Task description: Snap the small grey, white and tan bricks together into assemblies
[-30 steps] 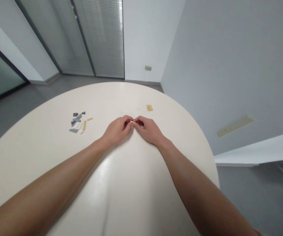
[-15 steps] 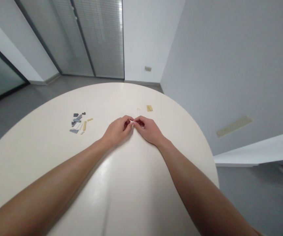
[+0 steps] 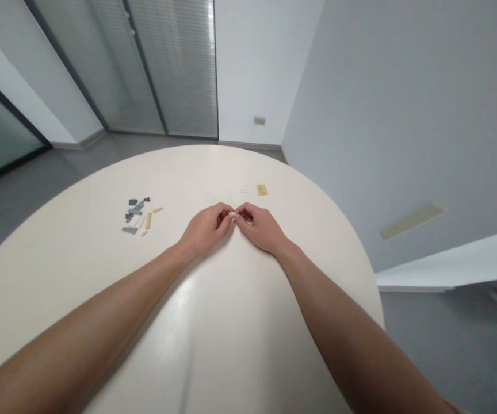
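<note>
My left hand (image 3: 209, 227) and my right hand (image 3: 257, 226) meet at their fingertips over the middle of the table. Between them they pinch a small white piece (image 3: 232, 214), mostly covered by fingers and thumbs, so its exact kind does not show. Both hands are closed, each thumb pressed toward its index finger. Beyond the right hand lie a tiny white piece (image 3: 243, 191) and a flat yellowish square (image 3: 262, 190). To the left of the left hand is a loose group of small grey pieces (image 3: 135, 211), with a tan strip (image 3: 148, 221) beside them.
A round white table (image 3: 214, 345) carries everything, its curved edge running past both forearms. A second short tan strip (image 3: 157, 210) lies near the grey pieces. Behind stand a glass partition (image 3: 179, 69) and a grey wall (image 3: 395, 115) on the right.
The white piece between the fingertips looks slightly turned. Both hands stay in nearly the same place, and the loose pieces have not moved.
</note>
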`<state>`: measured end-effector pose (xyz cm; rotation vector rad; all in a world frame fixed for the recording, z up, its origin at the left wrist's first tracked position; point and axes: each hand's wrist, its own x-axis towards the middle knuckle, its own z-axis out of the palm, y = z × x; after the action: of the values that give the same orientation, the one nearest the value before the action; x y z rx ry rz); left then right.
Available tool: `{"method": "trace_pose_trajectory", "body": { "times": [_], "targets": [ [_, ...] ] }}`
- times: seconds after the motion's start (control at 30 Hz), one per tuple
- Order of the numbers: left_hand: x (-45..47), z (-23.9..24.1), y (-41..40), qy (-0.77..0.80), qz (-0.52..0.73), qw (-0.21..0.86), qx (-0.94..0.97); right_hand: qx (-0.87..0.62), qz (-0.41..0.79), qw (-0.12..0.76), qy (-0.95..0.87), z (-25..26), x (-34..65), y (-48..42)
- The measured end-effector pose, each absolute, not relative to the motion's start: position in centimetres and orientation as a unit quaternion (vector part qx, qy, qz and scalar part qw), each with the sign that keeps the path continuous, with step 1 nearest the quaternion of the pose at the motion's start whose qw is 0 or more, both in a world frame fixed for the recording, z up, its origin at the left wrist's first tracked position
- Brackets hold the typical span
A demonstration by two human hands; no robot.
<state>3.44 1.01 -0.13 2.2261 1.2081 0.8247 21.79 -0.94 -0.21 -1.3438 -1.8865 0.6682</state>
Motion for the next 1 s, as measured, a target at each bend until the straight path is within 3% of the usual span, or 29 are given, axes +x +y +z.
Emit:
{"method": "trace_pose_trajectory", "body": {
  "times": [1.0],
  "targets": [
    [3.31,0.18,1.00,0.446,0.286,0.220,0.819,-0.512,0.245,0.373,-0.734,-0.72,21.94,-0.61]
  ]
}}
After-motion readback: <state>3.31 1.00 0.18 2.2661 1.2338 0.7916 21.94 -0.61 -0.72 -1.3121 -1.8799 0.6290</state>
